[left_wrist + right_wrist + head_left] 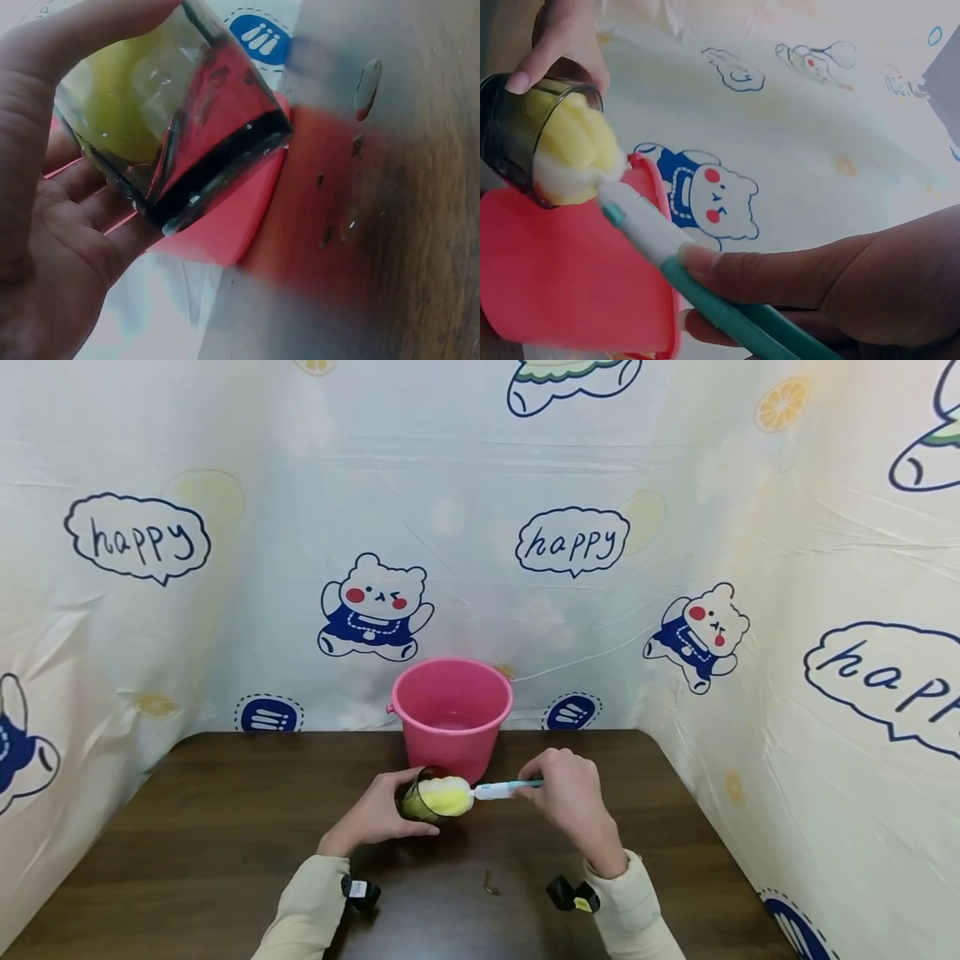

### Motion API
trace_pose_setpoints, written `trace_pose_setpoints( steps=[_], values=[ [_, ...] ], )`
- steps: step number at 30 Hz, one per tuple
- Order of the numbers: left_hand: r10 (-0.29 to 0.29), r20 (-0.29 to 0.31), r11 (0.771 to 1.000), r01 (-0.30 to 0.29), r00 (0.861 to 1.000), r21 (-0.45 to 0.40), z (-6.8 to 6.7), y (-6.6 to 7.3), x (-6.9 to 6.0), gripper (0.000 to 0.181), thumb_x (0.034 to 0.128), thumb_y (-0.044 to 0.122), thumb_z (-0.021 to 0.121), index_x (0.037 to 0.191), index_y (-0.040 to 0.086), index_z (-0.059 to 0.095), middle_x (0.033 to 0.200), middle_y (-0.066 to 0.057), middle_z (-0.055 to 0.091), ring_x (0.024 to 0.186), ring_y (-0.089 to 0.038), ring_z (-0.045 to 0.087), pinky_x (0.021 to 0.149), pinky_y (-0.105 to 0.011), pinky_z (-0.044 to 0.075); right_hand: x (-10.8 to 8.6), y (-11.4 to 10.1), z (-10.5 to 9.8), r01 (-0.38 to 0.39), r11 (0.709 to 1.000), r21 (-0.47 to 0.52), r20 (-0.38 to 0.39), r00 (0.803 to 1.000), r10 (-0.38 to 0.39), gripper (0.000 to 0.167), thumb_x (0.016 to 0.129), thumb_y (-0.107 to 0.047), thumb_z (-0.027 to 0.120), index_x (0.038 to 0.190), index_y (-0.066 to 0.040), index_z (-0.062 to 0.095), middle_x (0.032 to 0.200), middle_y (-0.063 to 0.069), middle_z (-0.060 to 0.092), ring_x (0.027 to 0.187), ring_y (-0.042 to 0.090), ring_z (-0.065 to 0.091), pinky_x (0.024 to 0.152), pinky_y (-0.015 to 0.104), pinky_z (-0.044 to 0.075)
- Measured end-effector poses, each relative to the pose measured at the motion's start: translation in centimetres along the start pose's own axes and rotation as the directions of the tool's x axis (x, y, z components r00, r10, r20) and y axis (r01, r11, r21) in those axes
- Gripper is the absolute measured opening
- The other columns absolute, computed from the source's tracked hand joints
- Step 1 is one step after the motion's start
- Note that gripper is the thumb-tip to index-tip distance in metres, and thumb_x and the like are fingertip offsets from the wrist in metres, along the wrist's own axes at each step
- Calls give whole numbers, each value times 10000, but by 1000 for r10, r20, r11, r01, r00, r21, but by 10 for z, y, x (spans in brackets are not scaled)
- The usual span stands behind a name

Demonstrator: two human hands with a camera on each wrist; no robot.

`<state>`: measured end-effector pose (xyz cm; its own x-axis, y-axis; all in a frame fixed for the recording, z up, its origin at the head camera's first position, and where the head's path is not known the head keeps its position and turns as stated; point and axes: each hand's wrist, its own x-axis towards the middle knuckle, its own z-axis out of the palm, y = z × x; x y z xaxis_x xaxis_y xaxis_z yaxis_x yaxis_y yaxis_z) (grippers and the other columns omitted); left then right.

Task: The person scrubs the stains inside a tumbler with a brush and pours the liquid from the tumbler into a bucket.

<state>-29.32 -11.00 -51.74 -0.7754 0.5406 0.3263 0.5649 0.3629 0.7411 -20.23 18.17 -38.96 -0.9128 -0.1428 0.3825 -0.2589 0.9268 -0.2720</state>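
Note:
My left hand (380, 814) grips a dark see-through glass (217, 112), tilted on its side with its mouth toward the right hand. In my right hand (572, 793) is a sponge bottle brush, pinched by its white and teal handle (705, 300) between thumb and fingers. The yellow and white sponge head (577, 150) sits partly inside the glass, its rear end sticking out of the mouth. Through the glass wall the yellow of the sponge shows in the left wrist view. Both hands are above the table, in front of the pink bucket (450, 752).
The bucket stands on the dark wooden table (225, 810) against a printed cloth backdrop (480, 510). Water drops (367, 90) lie on the tabletop, and a small wet mark (491, 883) shows nearer the front. Cloth also hangs along both sides.

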Motion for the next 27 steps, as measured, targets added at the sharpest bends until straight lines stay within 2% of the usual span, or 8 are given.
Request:
trace_pose_setpoints(
  steps=[4,11,17,20,23,27],
  values=[
    [8,-10,1000,-9,1000,-17,1,-1,0,817,690,395,950,1407,261,581,1329,145,625,1211,-110,579,1016,-434,529,2,3,1,-30,999,-8,-32,999,30,161,716,-290,937,754,-193,814,659,-78,674,553,94,481,469,264,394],
    [-4,-11,1000,4,1000,-11,-1,0,-1,857,672,433,952,1419,223,588,1354,129,622,1246,-118,567,1034,-468,511,1,4,0,-16,1000,-12,36,999,17,163,716,-291,938,747,-195,810,688,-70,689,559,102,472,476,268,390],
    [-2,-33,1000,2,999,-9,-4,-1,-1,866,693,450,937,1441,219,565,1353,127,619,1229,-122,576,1017,-438,527,3,4,1,-32,999,18,-44,998,33,181,720,-296,934,794,-173,824,669,-61,688,534,111,452,457,268,373],
    [-3,-55,1000,2,998,-14,-7,-3,-1,855,682,412,950,1430,234,576,1338,129,630,1202,-125,590,1005,-432,534,4,4,3,-12,1000,-3,-28,1000,12,174,736,-306,923,804,-182,823,670,-78,685,539,94,454,460,253,372],
    [-4,-44,1000,3,999,-16,-9,-5,-2,849,676,415,951,1423,245,585,1336,125,634,1190,-127,595,999,-428,535,4,3,3,19,1000,-6,1,1000,-19,166,731,-311,927,791,-198,820,679,-94,689,557,83,459,470,247,376],
    [-9,-24,1000,8,1000,-20,-8,-5,-2,845,690,468,932,1426,256,574,1335,121,633,1192,-130,594,997,-409,537,4,3,3,21,999,27,-36,999,-20,177,719,-303,935,790,-187,822,671,-80,687,534,92,446,451,258,361]
  ],
)
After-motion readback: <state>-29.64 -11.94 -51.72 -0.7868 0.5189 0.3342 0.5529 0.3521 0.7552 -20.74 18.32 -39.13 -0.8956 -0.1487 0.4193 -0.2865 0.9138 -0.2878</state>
